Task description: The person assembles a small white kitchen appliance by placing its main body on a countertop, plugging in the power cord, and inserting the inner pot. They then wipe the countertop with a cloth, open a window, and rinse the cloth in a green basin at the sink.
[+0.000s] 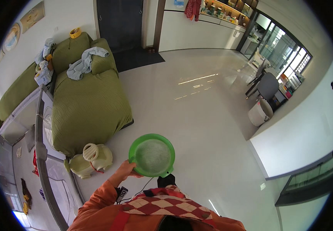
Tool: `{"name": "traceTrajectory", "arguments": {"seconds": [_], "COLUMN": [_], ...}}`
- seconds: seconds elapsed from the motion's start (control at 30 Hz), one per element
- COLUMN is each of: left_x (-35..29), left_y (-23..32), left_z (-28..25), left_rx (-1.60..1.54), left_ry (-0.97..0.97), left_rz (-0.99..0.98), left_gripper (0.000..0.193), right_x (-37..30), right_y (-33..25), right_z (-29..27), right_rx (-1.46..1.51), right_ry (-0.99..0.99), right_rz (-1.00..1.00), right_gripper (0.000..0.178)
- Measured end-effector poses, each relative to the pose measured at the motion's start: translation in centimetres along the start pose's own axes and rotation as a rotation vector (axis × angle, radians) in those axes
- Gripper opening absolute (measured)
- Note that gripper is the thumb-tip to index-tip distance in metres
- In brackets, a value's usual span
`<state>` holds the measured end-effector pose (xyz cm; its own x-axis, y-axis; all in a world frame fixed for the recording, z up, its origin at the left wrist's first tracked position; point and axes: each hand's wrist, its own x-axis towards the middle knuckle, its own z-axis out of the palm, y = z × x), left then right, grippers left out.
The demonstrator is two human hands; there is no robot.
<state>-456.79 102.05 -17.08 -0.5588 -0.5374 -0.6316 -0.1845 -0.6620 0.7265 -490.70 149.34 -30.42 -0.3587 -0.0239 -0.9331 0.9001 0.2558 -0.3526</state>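
Holding the round green basin (151,136) in the head view, the left hand (126,169) is closed on its lower-left rim; the right hand's grip I cannot tell. The basin, whitish inside, is over the pale floor (201,127), in front of the orange sleeve (99,197), right of the green-covered sofa (91,107).

Left arm (114,179) forward and angled inward, fingers (131,165) in a gripping curl.
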Motion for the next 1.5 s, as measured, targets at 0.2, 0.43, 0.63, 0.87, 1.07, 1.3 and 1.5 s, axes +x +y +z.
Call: {"name": "traceTrajectory", "arguments": {"seconds": [0.2, 0.43, 0.63, 0.87, 1.07, 1.3, 1.5], "left_x": [11.6, 25.9, 41.2, 55.6, 68.8, 81.0, 89.7], "left_y": [12.4, 26.0, 39.4, 58.5, 71.2, 83.8, 91.4], "left_z": [-0.6, -3.9, -9.8, -13.4, -18.0, -20.9, -25.1], "left_rx": [-0.100, -0.190, -0.148, -0.148, -0.176, -0.262, -0.346], "left_ry": [0.113, 0.207, 0.239, 0.183, 0.189, 0.376, 0.402], "left_rz": [-0.006, 0.042, -0.002, 0.041, 0.137, 0.157, 0.122], "left_gripper": [0.040, 0.045, 0.043, 0.042, 0.043, 0.043, 0.045], "right_x": [7.1, 9.8, 11.2, 19.9, 24.5, 29.3, 23.4], "right_y": [-25.0, -53.6, -62.1, -66.0, -73.4, -95.8, -110.3], "right_z": [21.2, 60.9, 80.5, 80.0, 86.8, 118.1, 153.4], "right_rx": [-0.237, -1.054, -1.135, -1.144, -0.714, -1.117, -1.418], "right_ry": [-0.146, -0.519, -0.428, -0.024, 0.006, -0.122, -0.492], "right_rz": [-0.228, -1.006, -1.127, -0.586, -0.178, -0.509, -1.153], "right_gripper": [0.018, 0.047, 0.038, 0.022, 0.019, 0.021, 0.033]}}
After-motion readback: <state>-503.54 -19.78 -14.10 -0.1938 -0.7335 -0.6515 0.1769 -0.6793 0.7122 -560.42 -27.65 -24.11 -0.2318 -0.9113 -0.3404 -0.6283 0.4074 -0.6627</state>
